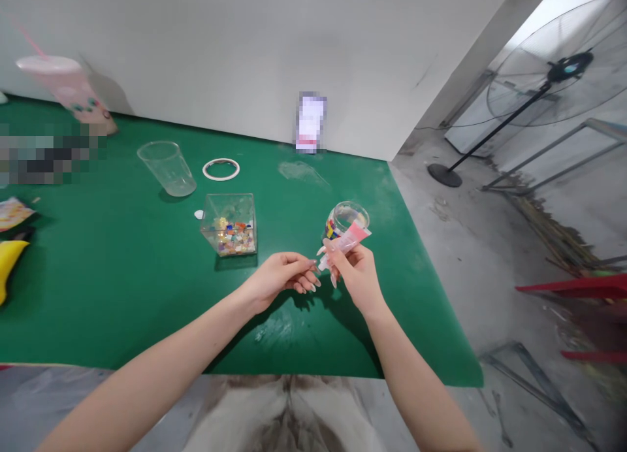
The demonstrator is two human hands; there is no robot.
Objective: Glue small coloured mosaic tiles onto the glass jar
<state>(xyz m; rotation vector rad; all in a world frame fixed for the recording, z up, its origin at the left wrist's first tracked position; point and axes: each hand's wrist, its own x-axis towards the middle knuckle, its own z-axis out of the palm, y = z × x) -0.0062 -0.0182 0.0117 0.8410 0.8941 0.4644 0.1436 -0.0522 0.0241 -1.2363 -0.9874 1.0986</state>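
My right hand (pixel 356 272) grips a small pink and clear tube (pixel 345 242), held slanted above the green table (pixel 122 289). My left hand (pixel 285 277) pinches the tube's lower tip with curled fingers, where the cap would be. Just behind the tube stands a round clear jar (pixel 345 217) with coloured bits stuck on its side. A clear square box (pixel 229 223) of small coloured tiles stands left of the hands.
An empty clear plastic cup (pixel 168 168) lies tipped beside a white tape ring (pixel 221 169). A pink drink cup with a straw (pixel 73 89) stands far left. Yellow and patterned items (pixel 10 256) lie at the left edge. The table's right edge drops to the floor by a standing fan (pixel 558 73).
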